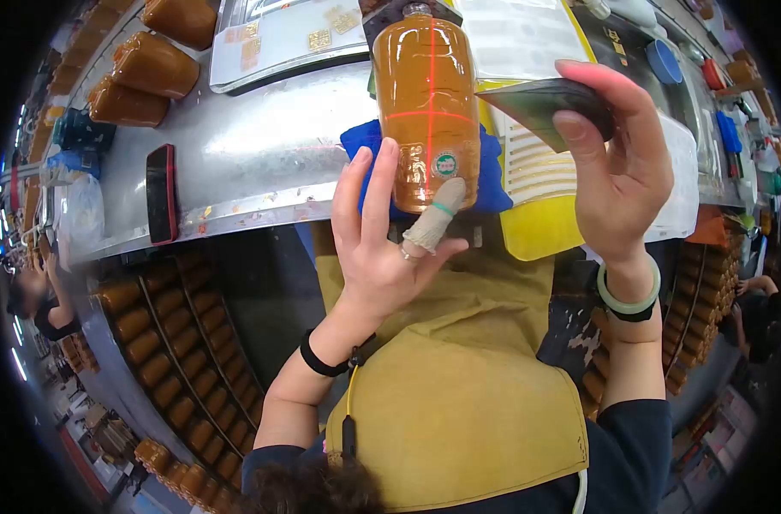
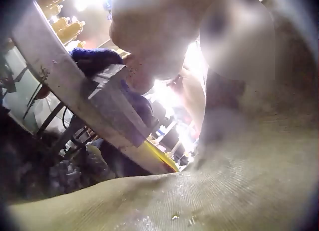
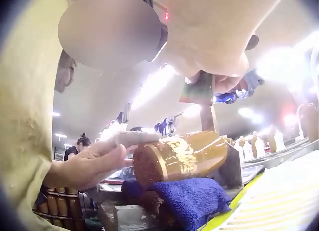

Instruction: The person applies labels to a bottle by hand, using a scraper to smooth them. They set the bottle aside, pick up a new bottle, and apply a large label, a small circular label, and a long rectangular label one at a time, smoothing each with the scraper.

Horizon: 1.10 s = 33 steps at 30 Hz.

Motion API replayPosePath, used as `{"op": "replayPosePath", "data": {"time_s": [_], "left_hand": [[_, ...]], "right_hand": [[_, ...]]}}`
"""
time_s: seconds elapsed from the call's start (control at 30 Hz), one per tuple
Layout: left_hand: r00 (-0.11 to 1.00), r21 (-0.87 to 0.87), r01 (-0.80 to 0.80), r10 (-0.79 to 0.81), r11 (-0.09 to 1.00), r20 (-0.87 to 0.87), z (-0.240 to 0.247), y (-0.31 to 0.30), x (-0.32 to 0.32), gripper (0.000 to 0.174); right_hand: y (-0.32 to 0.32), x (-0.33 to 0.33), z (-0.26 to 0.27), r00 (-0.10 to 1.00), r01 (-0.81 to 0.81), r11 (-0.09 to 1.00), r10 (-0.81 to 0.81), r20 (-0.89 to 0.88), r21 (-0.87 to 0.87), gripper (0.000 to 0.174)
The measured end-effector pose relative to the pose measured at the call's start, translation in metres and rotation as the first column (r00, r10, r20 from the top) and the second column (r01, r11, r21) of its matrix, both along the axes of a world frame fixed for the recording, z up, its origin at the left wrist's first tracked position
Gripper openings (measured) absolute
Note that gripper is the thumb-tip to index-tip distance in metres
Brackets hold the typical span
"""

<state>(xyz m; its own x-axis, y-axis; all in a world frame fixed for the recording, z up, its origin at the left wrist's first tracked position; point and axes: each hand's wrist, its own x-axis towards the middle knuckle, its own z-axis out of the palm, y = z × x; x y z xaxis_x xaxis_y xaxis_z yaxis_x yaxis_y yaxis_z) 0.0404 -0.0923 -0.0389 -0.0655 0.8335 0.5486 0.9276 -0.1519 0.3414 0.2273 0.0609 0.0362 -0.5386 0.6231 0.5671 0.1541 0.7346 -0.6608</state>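
Note:
An amber glass bottle [image 1: 408,73] lies on its side on a folded blue towel [image 1: 493,176], its neck pointing away from me. Red laser lines cross on its upper side, and a round green-and-white sticker [image 1: 445,164] sits near the base. My left hand [image 1: 380,257] rests its extended fingers on the base end; a pale finger cot [image 1: 431,226] covers the index finger, whose tip is just below the sticker. Raised to the right of the bottle, my right hand [image 1: 623,171] pinches a thin, dark green flat piece [image 1: 532,107] between thumb and fingers. Gold lettering [image 3: 185,156] shows on the bottle's side in the right wrist view.
A metal tray [image 1: 279,47] with small gold transfers lies beyond the bench's left part. A red-edged phone [image 1: 161,193] lies near the front edge. White sheets with gold strips [image 1: 536,171] lie on a yellow board [image 1: 540,236] at right. More amber bottles [image 1: 155,64] stand at left.

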Motion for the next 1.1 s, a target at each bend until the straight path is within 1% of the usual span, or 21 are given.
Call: {"op": "replayPosePath", "data": {"time_s": [0.1,0.17,0.23,0.27,0.3,0.33,0.37,0.43,0.5,0.57,0.6,0.63,0.7,0.73,0.8,0.83,0.9,0.97,1.0,1.03,1.1], "left_hand": [[0.996,0.023,0.092,-0.092,0.996,0.018,-0.006,0.007,0.004,0.054],[0.998,0.099,0.045,-0.049,0.994,0.03,-0.005,0.01,0.005,0.051],[0.988,0.196,-0.006,-0.024,0.981,0.15,-0.016,0.009,0.001,0.053],[0.969,0.182,-0.032,-0.014,0.983,0.246,-0.014,0.006,0.002,0.054],[0.969,0.18,-0.032,-0.013,0.983,0.245,-0.016,0.005,0.001,0.054],[0.969,0.199,-0.015,-0.034,0.98,0.244,-0.021,0.004,-0.002,0.053],[0.969,0.217,0.001,-0.055,0.976,0.242,-0.023,0.002,-0.004,0.051],[0.961,0.186,-0.006,-0.045,0.983,0.272,-0.021,0.0,-0.003,0.052],[0.941,0.165,-0.018,-0.039,0.986,0.336,-0.023,0.0,-0.004,0.053],[0.934,0.155,-0.014,-0.042,0.988,0.355,-0.024,0.0,-0.005,0.057],[0.927,0.143,-0.007,-0.047,0.99,0.373,-0.024,0.0,-0.006,0.062],[0.927,0.145,-0.005,-0.05,0.989,0.373,-0.021,0.002,-0.003,0.062],[0.77,0.053,-0.107,0.049,0.993,0.637,-0.012,0.009,0.002,0.073],[0.806,0.034,-0.072,0.038,0.997,0.591,-0.012,0.013,-0.003,0.08],[0.813,0.001,-0.075,0.06,0.997,0.58,-0.018,0.012,-0.008,0.079],[0.817,-0.03,-0.08,0.083,0.996,0.571,-0.02,0.013,-0.01,0.079],[0.803,0.003,-0.068,0.053,0.998,0.593,-0.015,0.014,-0.008,0.077],[0.806,0.019,-0.078,0.052,0.997,0.59,-0.008,0.012,-0.006,0.074],[0.903,-0.018,-0.073,0.074,0.997,0.423,-0.007,0.011,-0.01,0.078],[0.902,-0.016,-0.072,0.072,0.997,0.425,-0.005,0.013,-0.01,0.078],[0.835,-0.059,-0.077,0.096,0.995,0.542,0.0,0.017,-0.006,0.087]], "right_hand": [[-0.003,-0.004,-0.005,0.999,0.031,0.998,-0.032,-0.018,-0.051,0.033],[-0.003,-0.008,-0.008,0.998,0.035,0.997,-0.038,-0.053,-0.063,0.031],[-0.004,-0.013,-0.014,0.968,0.105,0.989,-0.126,-0.219,-0.103,0.021],[-0.006,-0.01,-0.016,0.983,0.108,0.991,-0.118,-0.143,-0.075,0.021],[-0.008,-0.006,-0.02,0.992,0.106,0.993,-0.109,-0.066,-0.048,0.021],[-0.004,-0.007,-0.032,0.999,0.02,0.983,-0.014,-0.033,0.185,0.025],[-0.006,-0.004,-0.042,0.994,-0.103,0.949,0.087,0.064,0.299,0.026],[-0.029,0.002,-0.068,0.99,-0.138,0.902,0.131,0.045,0.408,0.024],[-0.042,0.011,-0.074,0.966,-0.248,0.863,0.254,0.046,0.44,0.025],[-0.043,0.011,-0.065,0.899,-0.437,0.84,0.411,0.151,0.32,0.022],[-0.04,0.009,-0.06,0.91,-0.414,0.859,0.396,0.122,0.302,0.027],[-0.039,0.006,-0.054,0.942,-0.335,0.923,0.326,0.076,0.19,0.03],[-0.028,-0.012,-0.036,0.974,-0.219,0.976,0.218,0.062,-0.005,0.032],[-0.021,-0.02,-0.032,0.974,-0.218,0.976,0.218,0.059,-0.004,0.032],[-0.004,-0.032,-0.024,0.997,-0.022,0.974,0.004,0.081,0.224,0.033],[0.006,-0.031,-0.018,0.989,0.073,0.935,-0.113,0.095,0.347,0.027],[0.025,-0.029,-0.014,0.988,0.046,0.705,-0.138,0.073,0.708,0.028],[-0.006,-0.036,-0.028,0.983,-0.18,0.786,0.128,0.13,0.591,0.028],[-0.024,-0.034,-0.021,0.964,-0.265,0.79,0.195,0.183,0.553,0.028],[-0.034,-0.03,-0.012,0.926,-0.36,0.826,0.26,0.274,0.434,0.027],[-0.011,-0.04,-0.017,0.97,-0.191,0.9,0.111,0.218,0.391,0.027]]}}
